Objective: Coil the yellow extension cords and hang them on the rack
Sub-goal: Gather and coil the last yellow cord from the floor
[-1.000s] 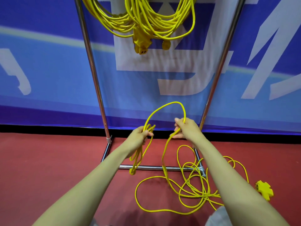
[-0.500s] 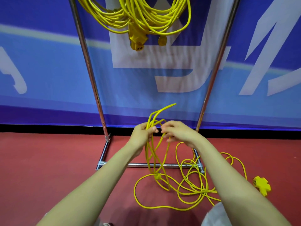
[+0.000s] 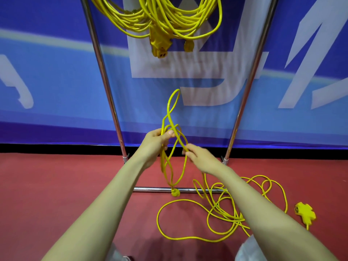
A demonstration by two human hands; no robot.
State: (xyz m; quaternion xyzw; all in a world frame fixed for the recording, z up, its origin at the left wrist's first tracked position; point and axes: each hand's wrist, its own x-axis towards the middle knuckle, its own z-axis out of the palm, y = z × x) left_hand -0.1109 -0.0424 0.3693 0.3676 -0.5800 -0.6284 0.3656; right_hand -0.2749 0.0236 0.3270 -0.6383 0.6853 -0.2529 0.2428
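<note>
My left hand (image 3: 157, 143) grips a few hanging loops of a yellow extension cord (image 3: 170, 166); one loop sticks up above the fist, and the plug (image 3: 175, 193) dangles near the rack's bottom bar. My right hand (image 3: 199, 159) pinches a strand of the same cord just right of the loops. The rest of the cord (image 3: 222, 210) lies loose on the red floor, ending in a yellow multi-outlet head (image 3: 305, 213) at the right. Coiled yellow cords (image 3: 169, 17) hang from the top of the metal rack (image 3: 105, 87).
The rack's two chrome uprights and its bottom bar (image 3: 150, 189) frame the work area. Behind it stands a blue banner wall (image 3: 56, 81) with white lettering. Red floor (image 3: 56, 185) stretches left and right. My knees show at the bottom edge.
My right hand handed a loop over to the left hand, then moved down and right along the cord to a new strand. The left hand's bundle gained a loop.
</note>
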